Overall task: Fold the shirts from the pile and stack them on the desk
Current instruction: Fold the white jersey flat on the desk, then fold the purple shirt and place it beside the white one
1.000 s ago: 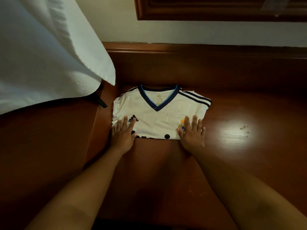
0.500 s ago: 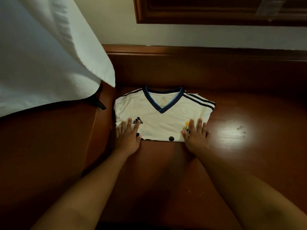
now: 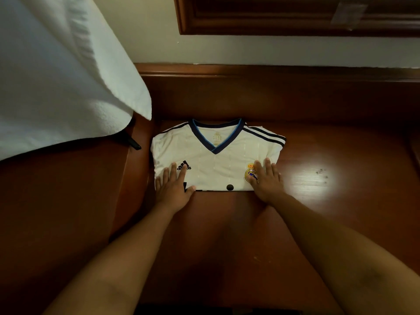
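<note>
While left hand (image 3: 173,189) and right hand (image 3: 266,180) press flat-fingered on folded jersey (image 3: 216,160), smooth outward, keeping edges square.

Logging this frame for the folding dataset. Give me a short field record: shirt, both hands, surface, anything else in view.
shirt: white jersey, folded, collar away from the person, flat on the desk
left hand: fingers straight, pressing the near left corner
right hand: fingers straight, pressing the near right corner, partly over the crest
surface: wooden desk
other: white cloth at upper left
</note>
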The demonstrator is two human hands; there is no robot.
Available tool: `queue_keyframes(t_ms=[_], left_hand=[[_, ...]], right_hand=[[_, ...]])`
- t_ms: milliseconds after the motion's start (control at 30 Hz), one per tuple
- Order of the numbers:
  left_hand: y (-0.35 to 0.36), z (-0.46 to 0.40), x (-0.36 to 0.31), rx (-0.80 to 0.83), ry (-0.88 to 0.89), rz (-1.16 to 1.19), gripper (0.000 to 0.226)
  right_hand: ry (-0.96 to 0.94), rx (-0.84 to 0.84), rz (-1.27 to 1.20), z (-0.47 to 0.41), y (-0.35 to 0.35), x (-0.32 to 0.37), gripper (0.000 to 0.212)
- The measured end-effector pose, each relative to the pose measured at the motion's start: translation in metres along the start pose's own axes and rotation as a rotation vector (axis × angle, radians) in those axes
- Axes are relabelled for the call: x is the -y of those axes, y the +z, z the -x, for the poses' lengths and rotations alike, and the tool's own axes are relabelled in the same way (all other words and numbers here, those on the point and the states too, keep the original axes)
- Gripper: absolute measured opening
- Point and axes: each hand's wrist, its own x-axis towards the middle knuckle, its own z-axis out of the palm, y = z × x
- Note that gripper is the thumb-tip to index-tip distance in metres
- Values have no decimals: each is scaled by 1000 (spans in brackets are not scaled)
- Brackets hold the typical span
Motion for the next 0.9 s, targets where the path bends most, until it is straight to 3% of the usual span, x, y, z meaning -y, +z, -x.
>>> queue_keyframes(t_ms=[400, 633, 900], left_hand=[[-39, 37, -85, -4, 155, -8, 64], [-42, 97, -200, -67, 342, -32, 58], [-17, 190, -344, -56, 486, -95, 58]], right_hand=[[31, -64, -51, 83, -53, -45, 65], [66, -182, -43, 164, -88, -113, 62], [102, -263, -79, 273, -122, -235, 56]])
